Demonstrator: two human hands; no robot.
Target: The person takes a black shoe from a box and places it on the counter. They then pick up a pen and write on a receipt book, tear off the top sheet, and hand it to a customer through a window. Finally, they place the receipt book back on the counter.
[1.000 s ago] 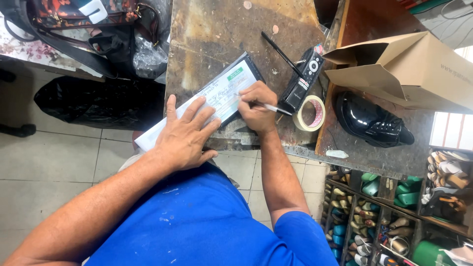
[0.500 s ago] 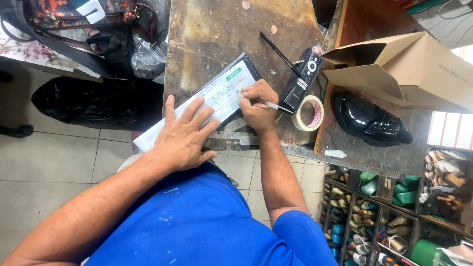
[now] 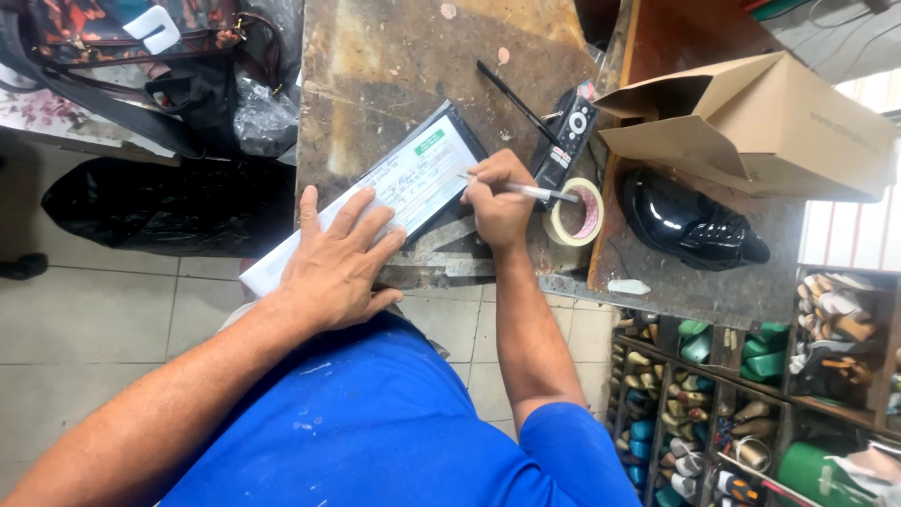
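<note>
A long white receipt booklet (image 3: 404, 183) with a dark backing lies slantwise on the worn wooden workbench (image 3: 394, 66). My left hand (image 3: 338, 258) lies flat on the booklet's near end, fingers spread, pinning it down. My right hand (image 3: 497, 202) grips a silver pen (image 3: 526, 190) with its tip on the booklet's far right part. A roll of tape (image 3: 574, 212) sits just right of my right hand, and a black remote control (image 3: 566, 136) lies beyond it.
A black pen or stick (image 3: 516, 101) lies on the bench beyond the remote. To the right are an open cardboard box (image 3: 760, 127) and a shiny black shoe (image 3: 690, 221). Bags (image 3: 160, 56) hang at the left. Shelves with small bottles (image 3: 713, 413) fill the lower right.
My right hand with the pen has shifted slightly along the booklet. My left hand stays pressed on it.
</note>
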